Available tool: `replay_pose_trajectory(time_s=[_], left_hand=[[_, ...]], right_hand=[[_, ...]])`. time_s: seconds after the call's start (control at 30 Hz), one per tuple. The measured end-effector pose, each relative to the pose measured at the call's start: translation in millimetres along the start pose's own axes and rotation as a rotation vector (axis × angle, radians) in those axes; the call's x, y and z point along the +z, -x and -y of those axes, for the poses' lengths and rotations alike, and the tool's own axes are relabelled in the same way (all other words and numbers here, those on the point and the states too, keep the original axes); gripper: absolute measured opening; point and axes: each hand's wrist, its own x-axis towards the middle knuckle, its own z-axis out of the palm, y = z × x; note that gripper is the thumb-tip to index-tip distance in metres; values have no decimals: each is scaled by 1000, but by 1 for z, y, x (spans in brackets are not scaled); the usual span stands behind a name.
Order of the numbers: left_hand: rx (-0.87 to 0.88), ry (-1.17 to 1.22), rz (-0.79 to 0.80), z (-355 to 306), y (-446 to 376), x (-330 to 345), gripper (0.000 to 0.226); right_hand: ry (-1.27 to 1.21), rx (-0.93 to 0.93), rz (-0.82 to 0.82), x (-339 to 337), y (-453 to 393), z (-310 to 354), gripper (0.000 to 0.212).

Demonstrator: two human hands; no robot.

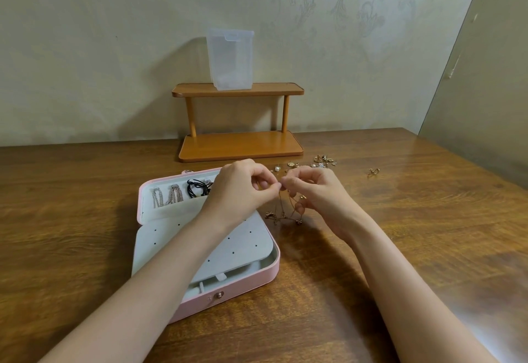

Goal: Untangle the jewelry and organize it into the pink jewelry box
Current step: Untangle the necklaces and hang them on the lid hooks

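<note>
Right, head view, the only one. Both hands meet mid-table, just beyond the far right corner of the pink jewelry box (228,295). Left hand (243,188) has fingers curled, thumb & forefinger pinching the top of a thin gold chain (285,208). Right hand (313,194) is curled too, fingertips pinching the same chain right next to the left's pinch; the two pinches nearly touch. Chain hangs down between the hands in a tangle of loops w/ small charms at the bottom, resting on or just above the wooden table (400,248); can't tell which.

Box lies open on the table, left of centre, under the left forearm. Its lid is folded back flat, far side, w/ a grey pocket holding silver chains (168,196) and a black cord piece (197,186) beside them. Near half shows a grey panel (200,248) dotted w/ small holes, sitting slightly askew over the tray. Snap button (219,294) on the front wall.

Beyond the right hand, a scatter of loose earrings (311,164), pearl studs & gold bits, lies on the table. One gold piece (373,171) sits apart, further right.

At the back by the wall stands a two-tier wooden shelf (240,122), w/ a clear plastic container (231,61) upright on its top tier.
</note>
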Motion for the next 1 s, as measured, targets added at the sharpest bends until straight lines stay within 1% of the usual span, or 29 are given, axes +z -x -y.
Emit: replay_pose_trajectory(time_s=[0.2, 0.3, 0.43, 0.53, 0.63, 0.77, 0.8, 0.9, 0.93, 1.0], left_hand=[[156, -143, -29, 1, 2, 2, 7], [156, -139, -28, 1, 2, 3, 7], [48, 108, 45, -3, 0, 0, 6], [-10, 273, 102, -9, -1, -3, 7], [-62, 433, 144, -13, -3, -6, 11], [-176, 647, 123, -13, -5, -9, 16], [-184, 640, 116, -13, -5, -9, 17], [-168, 504, 124, -11, -4, -9, 15], [-169, 492, 129, -11, -4, -9, 14], [-187, 542, 137, -10, -4, -8, 16]], right_hand=[[10, 16, 34, -1, 0, -1, 22], [9, 4, 40, -1, 0, 0, 21], [47, -72, 56, -8, 0, 5, 25], [96, -127, 24, -13, 1, 13, 22], [67, -184, -2, -16, 4, 22, 19], [32, -187, 17, -16, 5, 25, 21], [27, -182, 20, -15, 4, 24, 21], [-12, -163, 63, -17, 4, 24, 21], [-23, -146, 90, -18, 4, 23, 21], [-30, -95, 133, -19, 5, 22, 21]])
